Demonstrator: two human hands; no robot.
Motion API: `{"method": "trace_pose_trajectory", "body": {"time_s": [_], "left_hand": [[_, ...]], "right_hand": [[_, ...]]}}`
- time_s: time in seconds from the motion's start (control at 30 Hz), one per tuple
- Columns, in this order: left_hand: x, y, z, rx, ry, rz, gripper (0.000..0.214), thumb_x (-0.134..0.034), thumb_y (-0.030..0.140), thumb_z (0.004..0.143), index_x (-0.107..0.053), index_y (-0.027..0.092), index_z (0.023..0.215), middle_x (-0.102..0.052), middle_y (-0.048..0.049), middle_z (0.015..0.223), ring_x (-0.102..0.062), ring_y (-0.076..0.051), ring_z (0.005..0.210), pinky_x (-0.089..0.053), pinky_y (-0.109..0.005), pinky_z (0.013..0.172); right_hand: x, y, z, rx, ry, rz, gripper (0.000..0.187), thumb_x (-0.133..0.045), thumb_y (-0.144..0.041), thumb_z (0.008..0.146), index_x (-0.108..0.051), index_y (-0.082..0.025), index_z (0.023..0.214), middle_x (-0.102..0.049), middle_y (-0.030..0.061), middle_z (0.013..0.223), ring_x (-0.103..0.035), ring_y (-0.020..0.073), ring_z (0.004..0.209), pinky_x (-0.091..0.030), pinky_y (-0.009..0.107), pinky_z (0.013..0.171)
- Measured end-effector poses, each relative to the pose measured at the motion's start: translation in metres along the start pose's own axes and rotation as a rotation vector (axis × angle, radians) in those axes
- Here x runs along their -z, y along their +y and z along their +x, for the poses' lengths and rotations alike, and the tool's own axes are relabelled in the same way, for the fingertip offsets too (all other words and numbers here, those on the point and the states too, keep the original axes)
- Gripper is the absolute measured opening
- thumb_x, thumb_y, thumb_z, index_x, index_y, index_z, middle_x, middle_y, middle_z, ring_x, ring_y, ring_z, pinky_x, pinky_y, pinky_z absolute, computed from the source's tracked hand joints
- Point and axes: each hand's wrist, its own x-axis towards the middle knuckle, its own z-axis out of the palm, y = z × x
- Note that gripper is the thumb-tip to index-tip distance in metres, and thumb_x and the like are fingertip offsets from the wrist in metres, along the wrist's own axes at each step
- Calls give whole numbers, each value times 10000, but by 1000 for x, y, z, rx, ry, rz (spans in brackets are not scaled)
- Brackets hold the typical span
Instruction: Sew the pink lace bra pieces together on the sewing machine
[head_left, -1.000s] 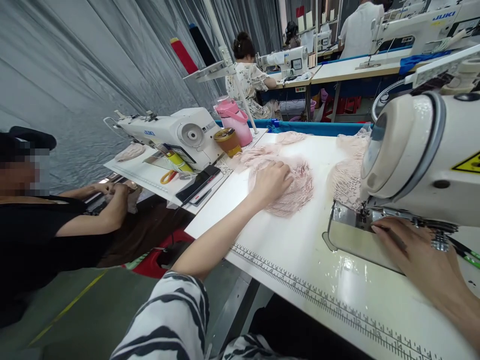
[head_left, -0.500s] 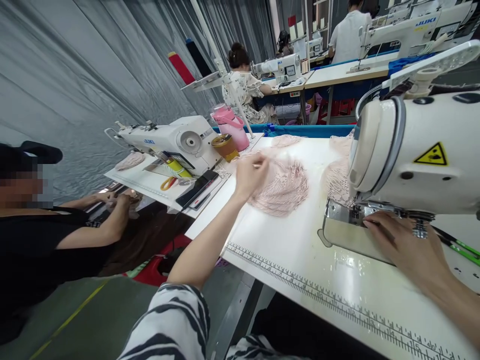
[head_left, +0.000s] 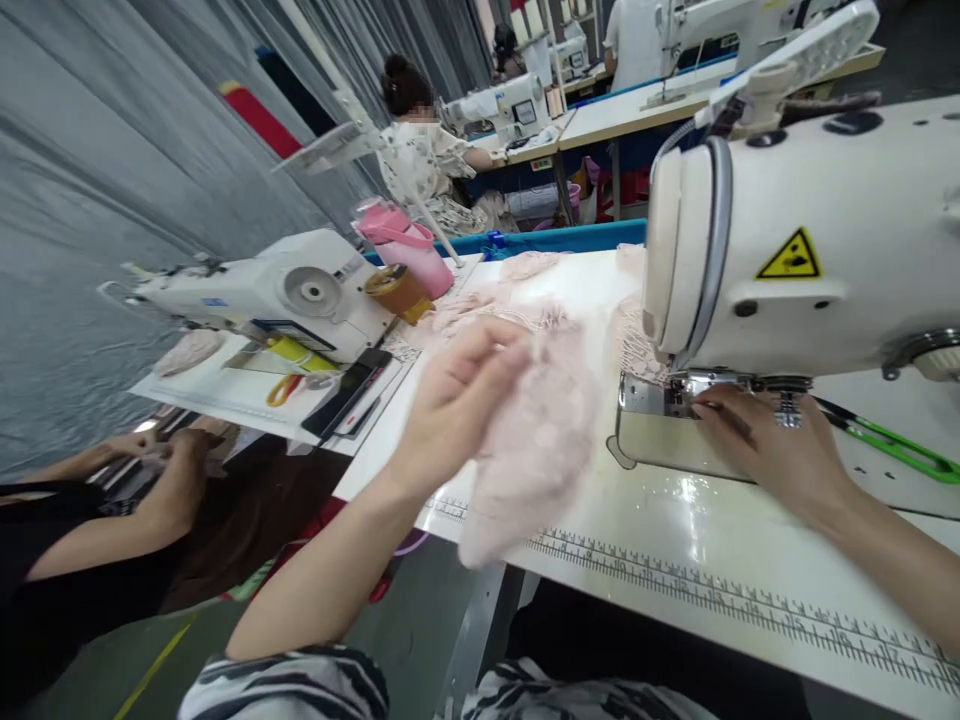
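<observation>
From left hand (head_left: 450, 410), pink fabric (head_left: 536, 440) hangs blurred, weave unreadable.

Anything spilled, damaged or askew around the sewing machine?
Nothing stands out. The left hand holds a pale pink fabric piece, too blurred to check for damage. The right hand is beside the machine's needle area; I see no spill.

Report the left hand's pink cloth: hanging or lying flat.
Hanging: the pink cloth droops from the pinching left hand, hiding part of the ruler.
</observation>
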Motion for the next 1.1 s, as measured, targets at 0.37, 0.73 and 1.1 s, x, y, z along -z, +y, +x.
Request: {"method": "trace_pose_trajectory", "body": {"time_s": [0.37,0.73,1.1], "left_hand": [[-104,-34,-13,-421,-424,560,211,-446,198,967,-631,140,1052,-689,-72,1044,-636,-181,975,-541,-317,817],[-130,-45,-26,-601,-461,720,502,-384,394,989,-508,32,1315,-510,-165,1367,-471,-264,1298,-457,-369,1048],[-129,-53,-19,-538,-441,623,462,-415,374,977,-544,51,1281,-538,-164,1339,-486,-279,1285,-494,-414,1017]], "right_hand": [[-4,3,-3,-245,-6,134,254,-442,-240,908,-690,-187,919,-711,38,810,-635,199,738,-470,338,709],[-4,-4,-13,131,-44,-291,324,-444,-158,899,-678,-278,1087,-695,2,1073,-590,168,718,-380,401,826],[-10,3,-17,107,-169,-255,375,-465,-157,886,-623,-297,1197,-665,39,1116,-600,226,912,-452,385,775]]}}
